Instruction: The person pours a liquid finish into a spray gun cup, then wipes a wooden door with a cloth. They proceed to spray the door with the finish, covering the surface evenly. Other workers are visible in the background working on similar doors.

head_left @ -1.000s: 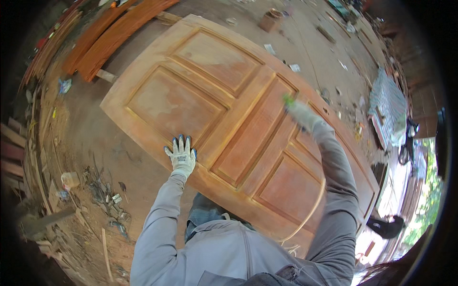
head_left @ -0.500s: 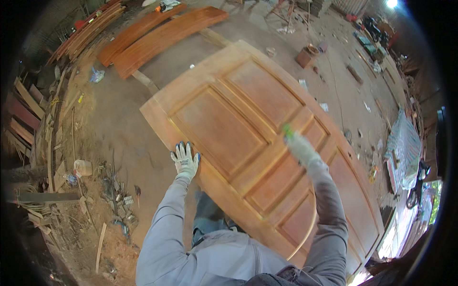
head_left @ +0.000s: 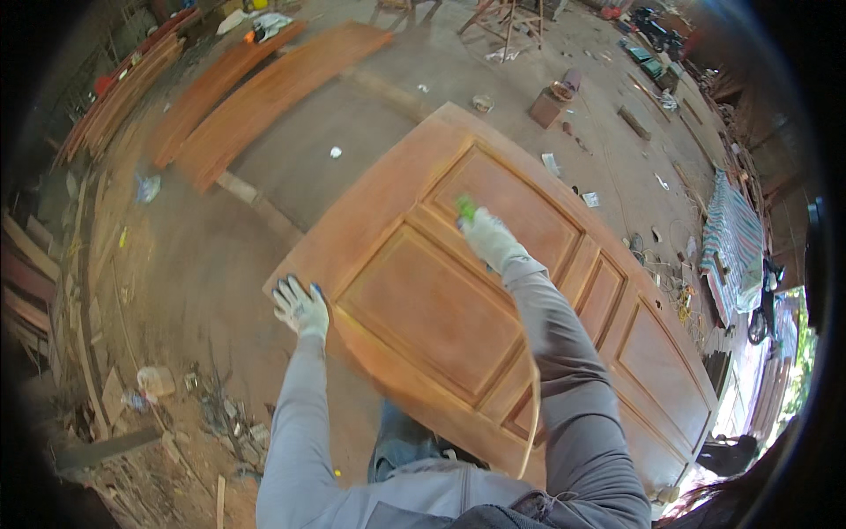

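Note:
A large panelled wooden door (head_left: 432, 304), orange-brown, lies flat in front of me. My left hand (head_left: 300, 306), in a white glove, rests with fingers spread on the door's near left corner. My right hand (head_left: 485, 236), also gloved, reaches over the rail between the upper panels and is closed on a small green tool (head_left: 465, 208). A thin pale hose (head_left: 531, 414) hangs along my right sleeve. Grey sleeves cover both forearms.
Long curved wooden boards (head_left: 256, 97) lie on the dirt floor at the upper left. Planks and scrap wood (head_left: 53, 291) pile along the left. A small box (head_left: 546, 108) and litter lie beyond the door. A striped cloth (head_left: 736, 242) lies at right.
The view has swung, so the door now sits lower and more to the right. My right hand has moved toward the door's upper panels. My left hand stays on the near corner.

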Available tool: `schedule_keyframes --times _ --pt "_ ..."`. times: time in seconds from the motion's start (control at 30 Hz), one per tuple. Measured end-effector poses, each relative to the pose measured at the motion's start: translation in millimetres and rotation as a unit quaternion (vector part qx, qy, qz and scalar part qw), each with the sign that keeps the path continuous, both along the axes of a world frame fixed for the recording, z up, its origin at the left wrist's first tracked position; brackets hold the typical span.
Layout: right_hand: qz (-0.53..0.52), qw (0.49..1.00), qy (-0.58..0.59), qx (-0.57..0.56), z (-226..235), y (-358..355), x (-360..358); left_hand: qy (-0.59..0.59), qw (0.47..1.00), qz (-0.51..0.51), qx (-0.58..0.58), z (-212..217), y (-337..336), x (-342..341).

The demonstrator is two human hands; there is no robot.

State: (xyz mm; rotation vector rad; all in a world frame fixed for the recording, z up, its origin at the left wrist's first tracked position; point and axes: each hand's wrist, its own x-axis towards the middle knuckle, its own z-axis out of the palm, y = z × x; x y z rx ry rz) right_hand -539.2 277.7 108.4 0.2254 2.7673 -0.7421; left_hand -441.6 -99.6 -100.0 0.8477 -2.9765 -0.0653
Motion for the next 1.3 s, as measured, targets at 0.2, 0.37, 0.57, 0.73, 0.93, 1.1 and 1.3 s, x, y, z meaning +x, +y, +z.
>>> schedule_keyframes --times 0.2,0.37,0.57,0.73,0.93,1.1,1.3 --pt "-0.145 0.978 -0.013 -0.151 -29 55 -77 -0.008 1.000 -0.007 -0.027 6 4 1" --pt "-0.266 0.938 -0.056 -0.218 -18 257 15 -0.027 0.999 -0.014 -0.033 7 5 1" --pt "-0.583 0.797 0.038 -0.157 19 364 189 -0.096 0.993 -0.029 -0.062 18 25 -9" --pt "-0.182 0.947 -0.172 -0.202 13 197 122 -0.058 0.970 -0.228 -0.054 13 73 -17" --pt "-0.211 0.975 -0.070 0.022 38 90 24 -0.006 0.914 -0.405 -0.023 3 100 -8" --pt "-0.224 0.975 0.014 0.004 19 96 -54 -0.033 0.916 -0.399 -0.024 0 101 -10" --pt "-0.110 0.991 -0.059 -0.054 13 103 -59 0.005 0.888 -0.459 -0.003 3 87 -9"
